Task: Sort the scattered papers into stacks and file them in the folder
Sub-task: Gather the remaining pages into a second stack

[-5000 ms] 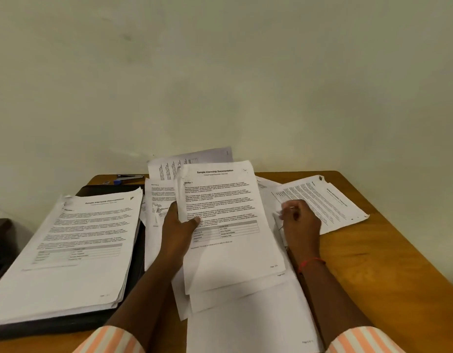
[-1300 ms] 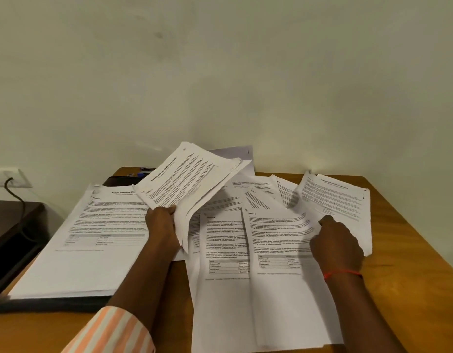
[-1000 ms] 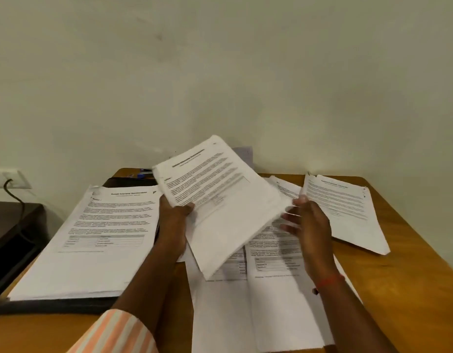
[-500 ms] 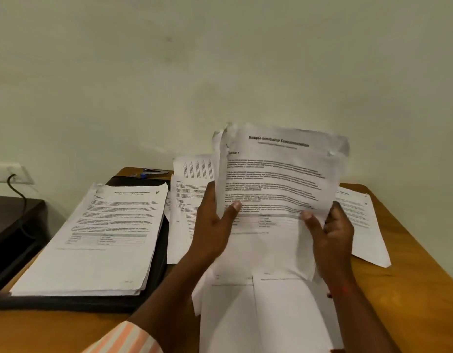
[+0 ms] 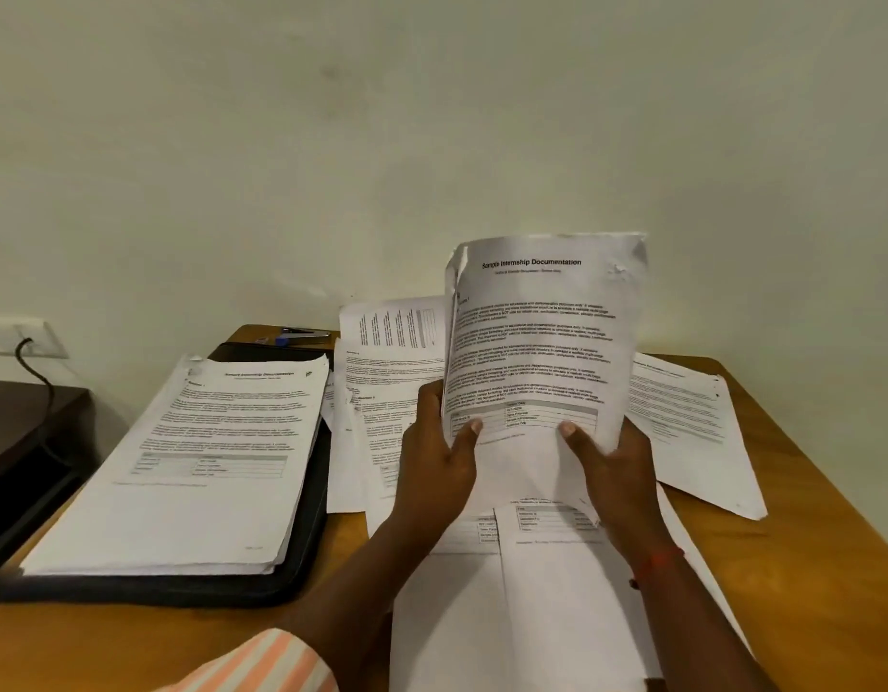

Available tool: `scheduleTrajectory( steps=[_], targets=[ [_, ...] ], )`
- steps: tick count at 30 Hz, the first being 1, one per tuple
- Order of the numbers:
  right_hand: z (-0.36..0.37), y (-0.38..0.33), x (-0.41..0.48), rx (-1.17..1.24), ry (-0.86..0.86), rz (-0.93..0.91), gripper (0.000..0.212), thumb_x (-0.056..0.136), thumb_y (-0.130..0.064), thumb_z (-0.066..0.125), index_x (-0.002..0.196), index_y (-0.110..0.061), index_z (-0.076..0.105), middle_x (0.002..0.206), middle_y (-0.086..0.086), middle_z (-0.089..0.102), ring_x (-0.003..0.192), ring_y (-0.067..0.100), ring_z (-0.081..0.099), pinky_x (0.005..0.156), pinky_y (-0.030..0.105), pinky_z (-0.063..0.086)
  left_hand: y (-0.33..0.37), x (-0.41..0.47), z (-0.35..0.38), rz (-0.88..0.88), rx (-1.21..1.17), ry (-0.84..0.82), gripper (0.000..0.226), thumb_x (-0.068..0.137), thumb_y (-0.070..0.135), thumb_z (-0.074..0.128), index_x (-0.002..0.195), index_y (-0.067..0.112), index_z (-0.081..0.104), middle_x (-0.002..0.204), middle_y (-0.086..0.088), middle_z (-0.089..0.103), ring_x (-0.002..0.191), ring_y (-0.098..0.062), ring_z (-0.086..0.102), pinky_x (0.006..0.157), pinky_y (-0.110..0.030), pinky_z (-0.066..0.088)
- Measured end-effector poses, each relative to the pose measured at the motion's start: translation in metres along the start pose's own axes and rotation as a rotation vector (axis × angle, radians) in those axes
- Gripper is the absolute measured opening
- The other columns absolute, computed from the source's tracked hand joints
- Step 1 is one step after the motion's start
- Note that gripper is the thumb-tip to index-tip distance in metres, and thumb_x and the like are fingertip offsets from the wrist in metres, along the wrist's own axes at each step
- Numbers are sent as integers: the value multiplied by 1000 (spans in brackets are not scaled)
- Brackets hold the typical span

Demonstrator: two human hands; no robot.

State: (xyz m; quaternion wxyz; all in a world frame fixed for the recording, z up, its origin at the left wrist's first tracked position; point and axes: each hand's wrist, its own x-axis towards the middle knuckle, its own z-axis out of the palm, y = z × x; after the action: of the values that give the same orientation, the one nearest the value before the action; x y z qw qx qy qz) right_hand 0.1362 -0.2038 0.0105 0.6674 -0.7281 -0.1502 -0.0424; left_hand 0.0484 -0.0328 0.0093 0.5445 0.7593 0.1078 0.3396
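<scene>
I'm mid-sort, holding a sheaf of internship pages [image 5: 537,342] upright above the counter [image 5: 806,566]. My left hand [image 5: 439,462] grips its lower left edge and my right hand [image 5: 614,472] the lower right, thumbs on the front. I judge I'm squaring this bundle. Next it needs its edges tapped level, then a carry left onto the sorted stack [image 5: 192,457] on the black folder [image 5: 302,556]. Loose sheets [image 5: 397,392] lie beneath.
</scene>
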Motion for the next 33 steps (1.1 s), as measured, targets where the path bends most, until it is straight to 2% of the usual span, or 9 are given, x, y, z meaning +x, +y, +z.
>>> scheduleTrajectory(
  steps=[6, 9, 13, 17, 20, 23, 27, 29, 33],
  targets=[
    [1, 8, 4, -150, -50, 19, 36, 95, -23, 68, 130, -22, 59, 113, -3, 67, 106, 20, 64, 83, 35, 54, -12, 4, -2, -58, 134, -52, 43, 98, 28, 66, 136, 29, 45, 115, 21, 64, 95, 4, 65, 76, -5, 49],
    [-5, 10, 9, -107, 6, 44, 33, 96, -22, 68, 128, -19, 62, 114, -2, 70, 106, 17, 65, 92, 41, 55, -14, 15, -13, -108, 261, 79, 29, 99, 49, 57, 122, 34, 52, 110, 15, 68, 91, -2, 67, 76, -25, 55],
    [-7, 21, 12, -158, -42, 142, 32, 96, -14, 66, 129, -12, 63, 110, 0, 70, 105, 24, 66, 86, 31, 49, -48, 30, -37, -112, 710, 251, 47, 91, 42, 68, 128, 15, 59, 123, -8, 62, 115, -28, 56, 96, -44, 46],
    [-2, 22, 10, -224, -51, 181, 34, 96, -10, 64, 130, -13, 62, 112, 1, 67, 105, 22, 61, 90, 31, 43, -71, 32, -39, -224, 991, 2, 65, 91, 63, 53, 132, 13, 57, 134, -11, 60, 129, -31, 48, 114, -48, 35],
    [-4, 20, 11, -234, -31, 197, 34, 96, -11, 65, 130, -12, 62, 111, 0, 65, 104, 19, 57, 92, 31, 42, -64, 26, -26, -254, 885, -144, 67, 95, 65, 48, 142, 18, 50, 143, -4, 55, 137, -24, 44, 121, -45, 19],
    [-6, 22, 12, -252, -12, 208, 31, 96, -12, 66, 127, -11, 64, 115, 5, 69, 108, 25, 61, 95, 34, 46, -46, 21, -13, -267, 530, -223, 60, 96, 54, 59, 146, 23, 45, 144, 1, 55, 132, -21, 51, 105, -31, 34],
    [-7, 24, 13, -269, 12, 227, 29, 95, -12, 66, 124, -12, 66, 114, 6, 71, 109, 27, 64, 97, 39, 49, -36, 18, -7, -178, 285, -261, 56, 100, 43, 60, 148, 21, 46, 149, 2, 52, 138, -17, 46, 111, -29, 34],
    [-7, 24, 13, -278, 15, 237, 29, 95, -12, 66, 124, -12, 66, 115, 5, 71, 109, 27, 64, 100, 43, 50, -37, 18, -10, -157, 306, -189, 54, 101, 41, 58, 149, 19, 45, 151, 0, 50, 140, -18, 44, 114, -30, 31],
    [-6, 23, 13, -298, 1, 243, 29, 95, -12, 65, 124, -11, 66, 114, 7, 71, 107, 27, 63, 100, 41, 49, -48, 21, -20, -211, 829, -79, 75, 101, 60, 43, 159, 17, 25, 166, -17, 20, 154, -37, 16, 125, -48, 9]
  ],
)
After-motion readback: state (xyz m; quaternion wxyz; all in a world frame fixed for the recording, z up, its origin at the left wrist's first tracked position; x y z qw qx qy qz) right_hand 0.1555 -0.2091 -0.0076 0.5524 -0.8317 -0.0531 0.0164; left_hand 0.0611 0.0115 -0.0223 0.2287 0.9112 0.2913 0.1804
